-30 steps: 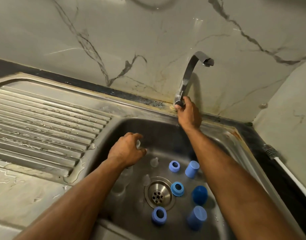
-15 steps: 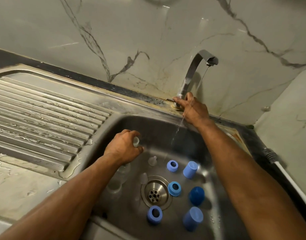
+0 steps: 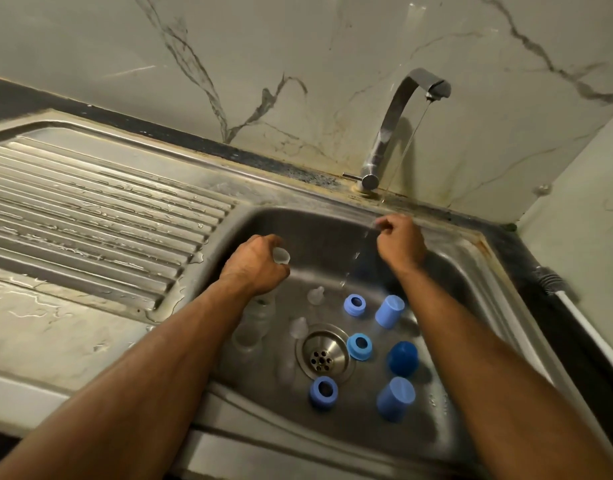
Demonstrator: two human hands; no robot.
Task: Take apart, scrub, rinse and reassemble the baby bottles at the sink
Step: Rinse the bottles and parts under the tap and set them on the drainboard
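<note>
My left hand (image 3: 254,265) grips a clear baby bottle (image 3: 281,255) over the left side of the sink (image 3: 471,271), its open neck pointing right. My right hand (image 3: 400,244) hovers near the back of the basin with curled fingers holding nothing, just right of the thin water stream (image 3: 358,252) from the faucet (image 3: 391,126). On the basin floor lie three blue rings (image 3: 354,304) (image 3: 359,346) (image 3: 324,393), three blue caps (image 3: 389,311) (image 3: 403,358) (image 3: 396,398), two clear nipples (image 3: 315,294) (image 3: 299,327) and more clear bottles (image 3: 253,327), partly hidden by my left forearm.
A wet ribbed drainboard (image 3: 90,202) stretches to the left of the basin. The drain strainer (image 3: 324,356) sits mid-basin among the parts. A marble wall stands behind, and a white hose (image 3: 582,317) runs along the dark counter on the right.
My right hand has let go of the faucet handle and dropped down beside the stream. Water now runs from the spout. My left hand still holds the clear bottle.
</note>
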